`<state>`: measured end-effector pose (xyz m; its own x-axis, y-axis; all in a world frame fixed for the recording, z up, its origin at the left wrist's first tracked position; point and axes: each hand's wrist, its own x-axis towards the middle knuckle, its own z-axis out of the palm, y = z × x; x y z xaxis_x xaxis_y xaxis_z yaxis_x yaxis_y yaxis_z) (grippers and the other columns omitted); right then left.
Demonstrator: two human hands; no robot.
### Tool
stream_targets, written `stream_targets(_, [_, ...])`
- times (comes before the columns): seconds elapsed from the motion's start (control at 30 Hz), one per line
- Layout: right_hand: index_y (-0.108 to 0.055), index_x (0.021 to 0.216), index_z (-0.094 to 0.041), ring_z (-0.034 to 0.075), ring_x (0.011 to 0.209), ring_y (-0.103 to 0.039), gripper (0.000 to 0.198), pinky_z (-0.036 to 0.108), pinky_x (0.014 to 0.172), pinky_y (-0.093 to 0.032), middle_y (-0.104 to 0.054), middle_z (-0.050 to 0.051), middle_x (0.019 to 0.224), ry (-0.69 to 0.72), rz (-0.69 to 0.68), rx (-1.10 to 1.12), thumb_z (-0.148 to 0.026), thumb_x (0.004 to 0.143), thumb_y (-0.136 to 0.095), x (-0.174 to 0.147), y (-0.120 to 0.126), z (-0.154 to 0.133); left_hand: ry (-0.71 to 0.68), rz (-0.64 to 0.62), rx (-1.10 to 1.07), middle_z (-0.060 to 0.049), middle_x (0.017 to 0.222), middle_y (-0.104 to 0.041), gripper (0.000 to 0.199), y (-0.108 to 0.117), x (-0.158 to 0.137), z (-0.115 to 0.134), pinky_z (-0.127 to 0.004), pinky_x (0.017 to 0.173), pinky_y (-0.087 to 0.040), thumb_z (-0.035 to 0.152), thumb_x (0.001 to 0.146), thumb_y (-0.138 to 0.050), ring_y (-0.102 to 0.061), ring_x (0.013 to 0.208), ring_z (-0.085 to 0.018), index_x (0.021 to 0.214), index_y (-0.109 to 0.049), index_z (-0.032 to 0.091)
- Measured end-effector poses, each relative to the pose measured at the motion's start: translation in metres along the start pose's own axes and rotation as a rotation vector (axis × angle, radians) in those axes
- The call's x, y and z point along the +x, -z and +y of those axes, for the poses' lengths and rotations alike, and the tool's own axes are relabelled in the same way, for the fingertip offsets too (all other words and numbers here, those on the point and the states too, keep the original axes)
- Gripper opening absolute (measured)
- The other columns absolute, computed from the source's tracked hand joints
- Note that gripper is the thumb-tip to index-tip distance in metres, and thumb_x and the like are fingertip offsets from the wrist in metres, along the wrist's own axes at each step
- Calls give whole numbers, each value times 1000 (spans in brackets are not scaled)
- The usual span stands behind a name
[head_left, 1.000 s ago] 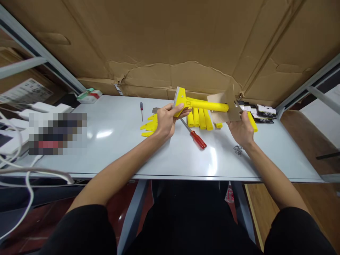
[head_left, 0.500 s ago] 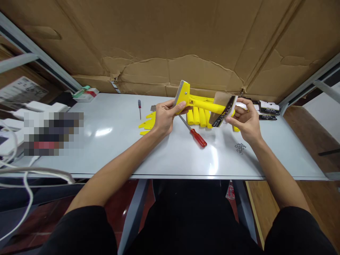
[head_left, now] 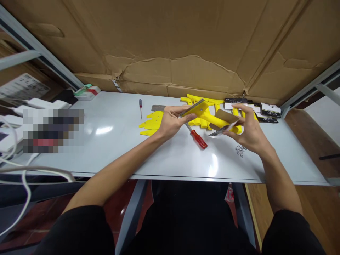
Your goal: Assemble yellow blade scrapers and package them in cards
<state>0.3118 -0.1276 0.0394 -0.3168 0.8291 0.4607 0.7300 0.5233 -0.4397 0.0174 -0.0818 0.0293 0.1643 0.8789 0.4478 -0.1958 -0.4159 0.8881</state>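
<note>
A yellow scraper [head_left: 209,117] with a metal blade edge is held tilted above the table, its head at the left. My left hand [head_left: 172,122] is closed around the scraper's head. At the handle end, my right hand [head_left: 251,131] pinches a folded cardboard sleeve [head_left: 225,117], brown inside and dark-printed outside, that sits around the handle. Some right fingers are raised apart from it. Below the scraper lies a red-handled screwdriver [head_left: 198,139]. Flat yellow scraper plates [head_left: 151,122] lie beside my left hand, and yellow handles [head_left: 196,98] lie behind the scraper.
A pile of small screws [head_left: 240,151] lies below my right hand. Dark printed cards [head_left: 270,109] are stacked at the back right. A small screwdriver [head_left: 140,108] and grey metal blades [head_left: 157,107] lie left. White power strips [head_left: 34,109] with cables occupy the left end. Cardboard [head_left: 148,74] walls the back.
The scraper has come down and its head has tipped over, showing the blade edge on top. The sleeve has turned with it. The right fingers have spread a little.
</note>
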Motion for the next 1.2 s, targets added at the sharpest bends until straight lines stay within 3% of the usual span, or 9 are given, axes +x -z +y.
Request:
stream_targets(0.1, [-48, 145, -30, 15, 90, -70, 69, 33, 78, -64, -59, 9, 139, 72, 36, 14, -56, 88, -76, -2, 0, -10, -4, -40, -29, -3, 100, -83, 28, -2, -1, 1, -41, 112, -54, 46, 72, -96, -75, 111, -27, 90, -88, 27])
stream_targets(0.2, [-44, 147, -31, 15, 98, -69, 74, 30, 80, -66, -52, 9, 149, 53, 167, 160, -57, 86, -78, -3, -6, -20, 75, -14, -74, -3, 97, -83, 31, -5, -2, 0, -45, 112, -54, 48, 65, -100, -74, 113, -30, 84, -87, 27])
stream_targets(0.3, [-38, 155, -34, 17, 96, -72, 77, 32, 76, -67, -50, 9, 153, 57, 226, 54, -53, 91, -74, -6, -16, -33, 129, -16, -91, -5, 102, -83, 32, -9, -6, -4, -44, 113, -53, 47, 61, -102, -73, 117, -30, 81, -86, 27])
stream_targets(0.5, [-8, 169, -44, 20, 104, -75, 87, 36, 79, -70, -57, 8, 151, 262, 242, -68, -32, 101, -61, -17, -39, -53, 139, -198, -64, -9, 112, -82, 34, -26, -24, -8, -40, 114, -52, 57, 77, -91, -70, 124, -28, 92, -88, 27])
stream_targets(0.67, [-8, 168, -50, 15, 82, -72, 84, 34, 66, -67, -45, 6, 163, 118, 290, 61, -40, 102, -60, -23, -51, -52, 136, -271, 19, -10, 99, -81, 64, -31, -33, -2, -44, 113, -52, 83, 89, -60, -72, 115, -29, 93, -87, 25])
stream_targets(0.8, [-6, 169, -47, 11, 72, -67, 88, 33, 69, -66, -44, 9, 163, 5, 259, 121, -50, 100, -61, -20, -51, -46, -43, -152, 137, -8, 119, -75, 37, -25, -28, 0, -37, 106, -54, 55, 86, -84, -70, 111, -24, 115, -84, 33])
stream_targets(0.87, [-2, 170, -42, 10, 72, -66, 91, 31, 70, -66, -51, 11, 156, -10, 180, 143, -54, 100, -60, -17, -49, -44, -62, -51, 163, -6, 125, -71, 42, -22, -23, -2, -32, 94, -58, 39, 79, -93, -69, 97, -18, 119, -82, 35])
stream_targets(1.1, [-57, 152, -35, 12, 80, -62, 48, 23, 66, -54, -69, 5, 102, 144, -10, -267, -36, 105, -49, -16, -57, -39, 177, 131, 33, -6, 97, -81, 32, -19, -14, -10, -29, 82, -59, 36, 69, -98, -73, 86, -18, 97, -87, 23])
stream_targets(1.2, [-62, 149, -36, 10, 73, -56, 48, 21, 59, -44, -67, 5, 94, 129, 23, -361, -33, 103, -50, -11, -54, -32, 187, 104, 33, -7, 103, -82, 34, -16, -10, -12, -31, 84, -60, 40, 73, -95, -74, 89, -20, 100, -86, 22])
